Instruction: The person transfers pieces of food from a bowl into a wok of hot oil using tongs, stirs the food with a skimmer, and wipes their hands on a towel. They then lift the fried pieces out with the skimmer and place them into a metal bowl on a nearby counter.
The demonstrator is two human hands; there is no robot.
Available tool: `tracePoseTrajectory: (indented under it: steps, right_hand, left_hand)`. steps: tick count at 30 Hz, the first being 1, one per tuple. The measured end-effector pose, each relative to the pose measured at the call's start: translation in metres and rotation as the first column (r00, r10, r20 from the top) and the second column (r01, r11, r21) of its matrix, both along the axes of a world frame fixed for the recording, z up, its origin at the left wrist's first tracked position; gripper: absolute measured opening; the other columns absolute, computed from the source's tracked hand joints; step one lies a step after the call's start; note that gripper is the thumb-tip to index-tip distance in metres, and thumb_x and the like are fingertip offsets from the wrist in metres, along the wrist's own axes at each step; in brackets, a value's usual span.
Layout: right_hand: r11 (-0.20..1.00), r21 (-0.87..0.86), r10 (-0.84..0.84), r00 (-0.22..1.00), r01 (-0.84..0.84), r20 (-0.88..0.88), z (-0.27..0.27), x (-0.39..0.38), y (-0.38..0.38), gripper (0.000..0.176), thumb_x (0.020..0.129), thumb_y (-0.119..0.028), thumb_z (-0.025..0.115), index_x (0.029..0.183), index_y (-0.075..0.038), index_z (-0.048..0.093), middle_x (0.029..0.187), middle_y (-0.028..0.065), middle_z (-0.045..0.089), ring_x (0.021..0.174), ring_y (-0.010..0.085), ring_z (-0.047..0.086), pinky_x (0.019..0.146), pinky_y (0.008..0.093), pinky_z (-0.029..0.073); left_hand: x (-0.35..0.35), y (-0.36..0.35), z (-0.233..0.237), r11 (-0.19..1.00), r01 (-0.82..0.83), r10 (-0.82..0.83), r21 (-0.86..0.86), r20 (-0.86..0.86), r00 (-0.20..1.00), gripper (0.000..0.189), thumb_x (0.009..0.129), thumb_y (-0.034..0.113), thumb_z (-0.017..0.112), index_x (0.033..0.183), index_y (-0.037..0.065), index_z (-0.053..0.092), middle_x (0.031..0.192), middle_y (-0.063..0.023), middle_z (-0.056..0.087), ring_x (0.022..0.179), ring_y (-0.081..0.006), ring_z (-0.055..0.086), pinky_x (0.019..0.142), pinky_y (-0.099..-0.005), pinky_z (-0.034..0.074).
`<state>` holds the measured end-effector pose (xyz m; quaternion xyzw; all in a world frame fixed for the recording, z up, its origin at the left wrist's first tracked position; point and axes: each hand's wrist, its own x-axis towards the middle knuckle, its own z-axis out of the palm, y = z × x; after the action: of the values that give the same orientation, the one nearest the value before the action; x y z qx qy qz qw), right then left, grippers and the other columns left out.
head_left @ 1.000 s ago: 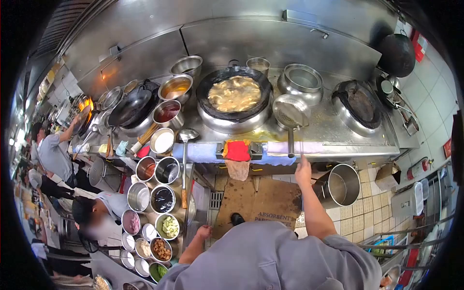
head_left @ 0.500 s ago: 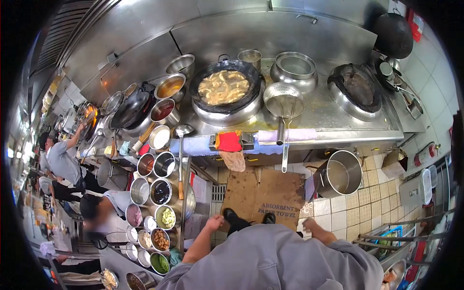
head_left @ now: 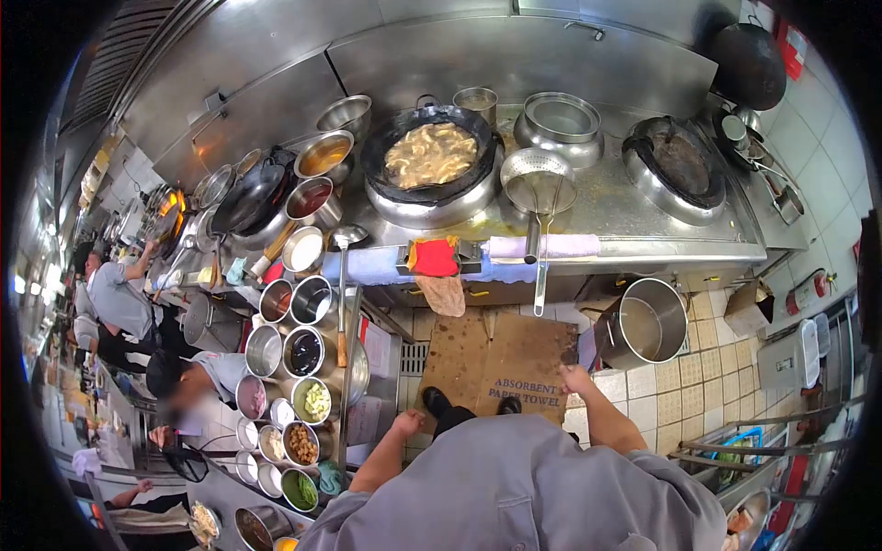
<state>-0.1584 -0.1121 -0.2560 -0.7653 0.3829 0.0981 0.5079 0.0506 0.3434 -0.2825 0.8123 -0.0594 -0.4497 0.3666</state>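
Observation:
My left hand [head_left: 409, 422] hangs low over the floor beside the prep counter, its fingers curled in and nothing visible in them. My right hand [head_left: 577, 380] is held out over the right edge of the cardboard [head_left: 459, 358], its fingers loosely curled and empty. Beyond the hands, a wok [head_left: 430, 154] of bubbling, pale brown food sits on the stove. Right of it, a perforated strainer [head_left: 538, 179] rests on the stove with its handle over the front edge. A ladle [head_left: 344, 294] lies near the metal ingredient containers [head_left: 303, 354] at the left.
A large pot [head_left: 650, 321] of liquid stands on the floor at the right. Another wok [head_left: 680, 170] is on the stove's right side. Folded cloths [head_left: 542, 248] and a red cloth [head_left: 433, 258] lie on its front edge. Other people [head_left: 124, 294] are at the left.
My right hand has moved forward and slightly left. My left hand has hardly moved. At the left, a co-worker's raised hand has come into sight near their face.

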Motion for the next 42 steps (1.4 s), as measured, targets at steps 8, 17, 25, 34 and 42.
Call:
tracePoseTrajectory:
  steps: [8, 17, 25, 34, 42]
  right_hand:
    - [0.974, 0.225, 0.038, 0.999, -0.037, 0.0, 0.021, 0.025, 0.019, 0.022, 0.086, -0.02, 0.041, 0.079, -0.004, 0.055, 0.054, 0.0084, 0.052, 0.044, 0.019, 0.053, 0.039, 0.0324, 0.041]
    - [0.975, 0.151, 0.191, 0.961, -0.162, -0.201, -0.045, -0.054, 0.024, 0.016, 0.084, -0.02, 0.047, 0.088, -0.011, 0.06, 0.071, 0.006, 0.061, 0.057, 0.0185, 0.06, 0.046, 0.0358, 0.049]
    - [0.954, 0.26, -0.091, 0.968, 0.152, -0.234, -0.027, -0.056, 0.02, 0.02, 0.084, -0.022, 0.046, 0.094, -0.009, 0.058, 0.075, 0.0076, 0.061, 0.055, 0.0187, 0.058, 0.046, 0.0334, 0.046]
    - [0.873, -0.204, 0.465, 0.882, -0.443, 0.076, -0.086, -0.059, 0.026, 0.026, 0.083, -0.021, 0.045, 0.079, 0.0, 0.061, 0.065, 0.0139, 0.061, 0.051, 0.0237, 0.06, 0.047, 0.0348, 0.049]
    - [0.979, 0.198, 0.082, 0.985, -0.051, -0.155, 0.009, -0.036, 0.034, 0.021, 0.083, -0.02, 0.047, 0.085, -0.003, 0.059, 0.07, 0.0092, 0.062, 0.057, 0.0189, 0.06, 0.049, 0.0329, 0.049]
  left_hand:
    - [-0.004, -0.052, 0.026, 0.996, -0.086, 0.082, -0.034, -0.117, 0.99, 0.021, 0.087, 0.02, 0.046, 0.094, 0.004, 0.057, 0.08, -0.0051, 0.06, 0.068, -0.015, 0.056, 0.064, -0.0277, 0.048]
    - [-0.022, -0.001, 0.02, 0.991, -0.129, 0.13, 0.022, -0.162, 0.978, 0.023, 0.088, 0.022, 0.045, 0.095, 0.005, 0.059, 0.075, -0.0052, 0.059, 0.069, -0.0164, 0.058, 0.059, -0.0302, 0.047]
    - [-0.019, 0.025, 0.011, 0.921, 0.352, -0.37, 0.167, 0.097, 0.924, 0.027, 0.085, 0.022, 0.042, 0.093, 0.002, 0.059, 0.078, -0.0078, 0.062, 0.068, -0.018, 0.058, 0.06, -0.03, 0.047]
    - [-0.002, -0.03, 0.025, 0.989, -0.127, 0.12, -0.069, -0.1, 0.988, 0.021, 0.087, 0.02, 0.046, 0.095, 0.005, 0.059, 0.077, -0.0046, 0.061, 0.064, -0.0143, 0.056, 0.056, -0.0271, 0.047]
    - [-0.028, 0.003, -0.003, 0.998, 0.064, -0.064, 0.018, -0.01, 0.998, 0.023, 0.087, 0.019, 0.043, 0.095, 0.005, 0.059, 0.077, -0.0038, 0.061, 0.064, -0.0148, 0.056, 0.059, -0.0293, 0.047]
